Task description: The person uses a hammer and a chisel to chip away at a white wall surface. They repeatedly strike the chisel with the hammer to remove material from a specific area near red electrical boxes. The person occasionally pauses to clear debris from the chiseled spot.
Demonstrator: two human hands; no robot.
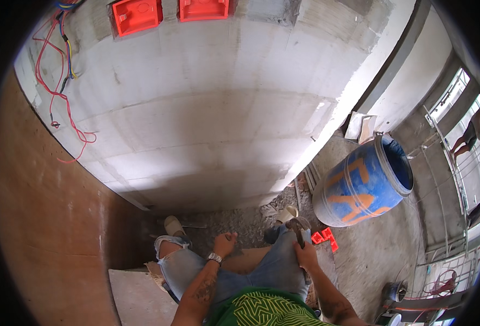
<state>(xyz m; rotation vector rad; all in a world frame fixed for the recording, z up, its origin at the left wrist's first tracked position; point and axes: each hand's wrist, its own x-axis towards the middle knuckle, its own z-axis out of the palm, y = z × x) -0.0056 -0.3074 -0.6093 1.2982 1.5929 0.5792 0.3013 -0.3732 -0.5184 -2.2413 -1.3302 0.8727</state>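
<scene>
My right hand (pixel 306 256) grips a claw hammer (pixel 298 232) by its handle, the metal head raised over my right knee. In front of my lap my left hand (pixel 224 243) is curled, and a small dark item shows at its fingers, too small to identify. Ahead stands a grey-white wall (pixel 223 122). A tilted red electrical back box (pixel 138 17) and a second red back box (pixel 203 9) are set into its upper part. Loose red, blue and yellow electrical wires (pixel 67 93) hang from the wall at the left. More red boxes (pixel 326 238) lie beyond the hammer, beside my right leg.
A blue plastic drum (pixel 358 187) with orange paint stands on the concrete floor at right. A brown wood panel (pixel 52 212) closes the left side. Rubble (pixel 240 222) lies along the wall's foot. Another person (pixel 470 132) is on scaffolding (pixel 454 171) at far right.
</scene>
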